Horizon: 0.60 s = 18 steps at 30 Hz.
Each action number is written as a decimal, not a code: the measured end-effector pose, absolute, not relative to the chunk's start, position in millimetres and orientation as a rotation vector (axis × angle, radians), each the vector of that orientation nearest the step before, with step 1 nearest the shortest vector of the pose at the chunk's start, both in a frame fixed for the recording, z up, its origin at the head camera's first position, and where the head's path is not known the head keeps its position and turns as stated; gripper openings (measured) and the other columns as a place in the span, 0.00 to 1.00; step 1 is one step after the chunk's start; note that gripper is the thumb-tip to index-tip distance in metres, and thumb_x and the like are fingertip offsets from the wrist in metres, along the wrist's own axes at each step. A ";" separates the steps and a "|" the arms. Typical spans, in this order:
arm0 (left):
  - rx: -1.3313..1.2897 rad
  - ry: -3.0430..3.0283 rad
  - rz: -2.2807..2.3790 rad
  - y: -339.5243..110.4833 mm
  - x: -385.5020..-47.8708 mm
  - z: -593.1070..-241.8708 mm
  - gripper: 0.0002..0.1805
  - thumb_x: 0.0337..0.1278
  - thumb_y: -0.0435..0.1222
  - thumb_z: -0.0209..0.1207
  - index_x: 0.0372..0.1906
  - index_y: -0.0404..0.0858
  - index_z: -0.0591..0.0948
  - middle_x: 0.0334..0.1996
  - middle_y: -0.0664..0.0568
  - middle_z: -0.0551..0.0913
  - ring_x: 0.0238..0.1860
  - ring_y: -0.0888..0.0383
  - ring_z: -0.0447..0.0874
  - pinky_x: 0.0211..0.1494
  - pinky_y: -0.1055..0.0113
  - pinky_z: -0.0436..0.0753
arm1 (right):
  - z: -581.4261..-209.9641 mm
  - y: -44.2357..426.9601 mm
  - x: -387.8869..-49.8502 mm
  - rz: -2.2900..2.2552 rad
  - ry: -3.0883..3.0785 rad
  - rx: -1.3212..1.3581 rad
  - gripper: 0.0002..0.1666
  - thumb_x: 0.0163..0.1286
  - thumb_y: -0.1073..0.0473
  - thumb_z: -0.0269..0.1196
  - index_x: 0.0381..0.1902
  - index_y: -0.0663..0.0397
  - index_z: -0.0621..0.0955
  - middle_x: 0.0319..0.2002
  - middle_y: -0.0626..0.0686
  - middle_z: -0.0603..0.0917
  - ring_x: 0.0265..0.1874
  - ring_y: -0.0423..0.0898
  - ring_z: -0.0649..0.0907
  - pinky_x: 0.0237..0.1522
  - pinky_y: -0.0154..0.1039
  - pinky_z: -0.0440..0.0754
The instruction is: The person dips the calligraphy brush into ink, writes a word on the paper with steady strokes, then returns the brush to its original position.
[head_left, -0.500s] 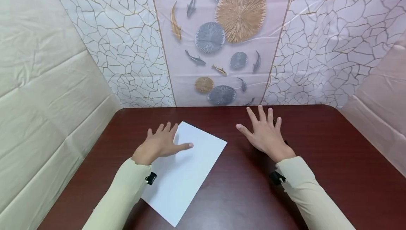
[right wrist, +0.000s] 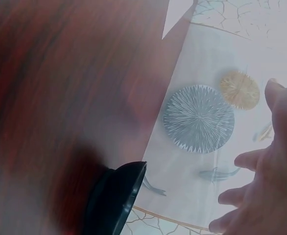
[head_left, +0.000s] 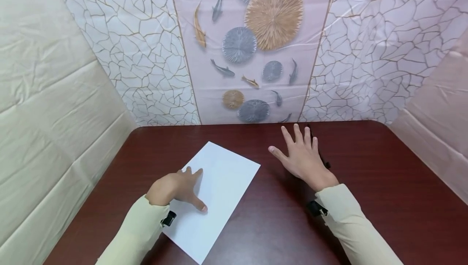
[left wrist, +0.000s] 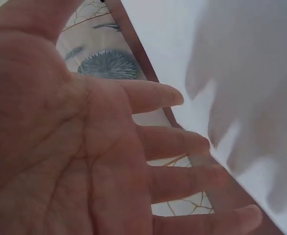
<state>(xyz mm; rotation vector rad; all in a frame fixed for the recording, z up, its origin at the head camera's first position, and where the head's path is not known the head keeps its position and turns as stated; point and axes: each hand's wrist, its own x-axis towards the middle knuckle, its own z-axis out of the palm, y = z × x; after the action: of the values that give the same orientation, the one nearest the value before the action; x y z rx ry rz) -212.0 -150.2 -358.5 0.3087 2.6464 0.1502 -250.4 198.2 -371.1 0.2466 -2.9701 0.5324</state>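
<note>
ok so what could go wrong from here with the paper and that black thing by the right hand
The paper lies with nothing visibly weighing it down, so the left hand above it could slide or crease it if it presses unevenly. The black object is partly hidden by the right hand in the head view, so that hand might knock it.

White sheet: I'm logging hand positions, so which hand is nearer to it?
Left. The left hand reaches over the left edge of the white sheet; the right hand is off to its right, over the dark tabletop.
</note>
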 end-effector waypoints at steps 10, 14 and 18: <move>0.360 2.675 0.152 -143.2 -211.7 -366.4 0.68 0.42 0.53 0.84 0.83 0.34 0.57 0.81 0.26 0.54 0.80 0.25 0.52 0.73 0.32 0.67 | -367.5 197.6 -248.4 0.598 -2.942 0.272 0.57 0.79 0.23 0.44 0.87 0.54 0.47 0.84 0.72 0.39 0.81 0.74 0.32 0.76 0.75 0.35; 0.391 2.664 0.172 -142.8 -209.2 -368.4 0.69 0.39 0.52 0.85 0.84 0.35 0.57 0.82 0.27 0.53 0.81 0.27 0.50 0.74 0.33 0.67 | -368.3 189.9 -245.5 0.627 -2.936 0.318 0.57 0.79 0.27 0.51 0.86 0.58 0.49 0.83 0.73 0.41 0.81 0.75 0.35 0.78 0.73 0.37; 0.434 2.648 0.195 -141.5 -208.1 -371.6 0.69 0.38 0.50 0.86 0.84 0.36 0.57 0.82 0.28 0.52 0.82 0.28 0.48 0.74 0.33 0.67 | -367.4 183.4 -239.6 0.691 -2.910 0.355 0.55 0.78 0.35 0.61 0.85 0.62 0.53 0.83 0.73 0.47 0.82 0.74 0.40 0.79 0.70 0.43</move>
<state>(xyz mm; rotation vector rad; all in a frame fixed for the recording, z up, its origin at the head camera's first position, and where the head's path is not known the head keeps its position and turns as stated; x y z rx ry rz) -208.1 -141.5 -371.6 0.4340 2.6485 0.1948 -239.6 183.4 -367.4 0.3547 -2.9096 0.6911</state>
